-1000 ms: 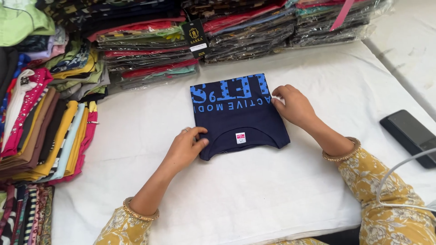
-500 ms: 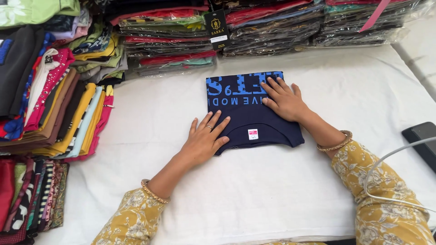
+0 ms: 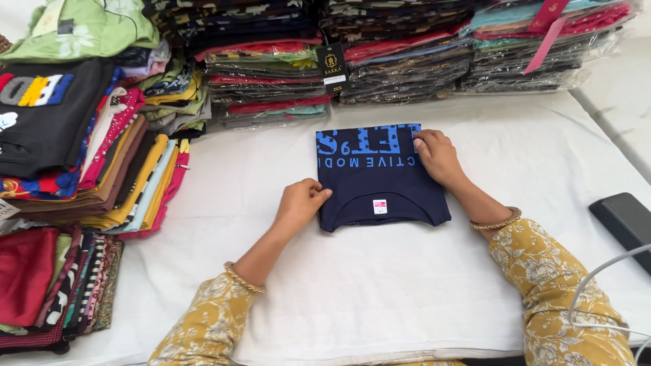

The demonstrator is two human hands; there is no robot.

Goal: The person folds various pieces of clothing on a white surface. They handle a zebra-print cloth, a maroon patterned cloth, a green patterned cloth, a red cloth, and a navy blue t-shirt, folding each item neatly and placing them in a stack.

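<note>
- Head view looks down on the left hand [image 3: 298, 203], which has its fingers curled and pinches the left edge of a folded navy T-shirt [image 3: 376, 177] near its lower corner.
- Right hand [image 3: 437, 154] lies on the shirt's upper right part, fingers bent, fingertips pressing the cloth by the right edge; it grips nothing.
- Each wrist wears a gold bangle, and both arms are in yellow floral sleeves [image 3: 542, 271].
- That navy T-shirt lies folded into a neat rectangle in the middle of the table, collar side toward the person, with light blue lettering across its far part and a small white neck label [image 3: 380, 206] near the collar.
- Under the shirt, a white cloth [image 3: 352, 298] covers the table.
- Beyond the shirt, along the far edge, stand stacks of folded garments in clear plastic bags [image 3: 407, 61], with a black hang tag [image 3: 332, 68] dangling from one stack.
- Further left, well apart from the hands, rise piles of unbagged folded clothes [image 3: 115, 169] in many colours, with a black printed shirt and a green one on top.
- At the right edge lies a dark flat phone-like device [image 3: 624, 220], and a white cable [image 3: 597, 285] runs past the right sleeve.
</note>
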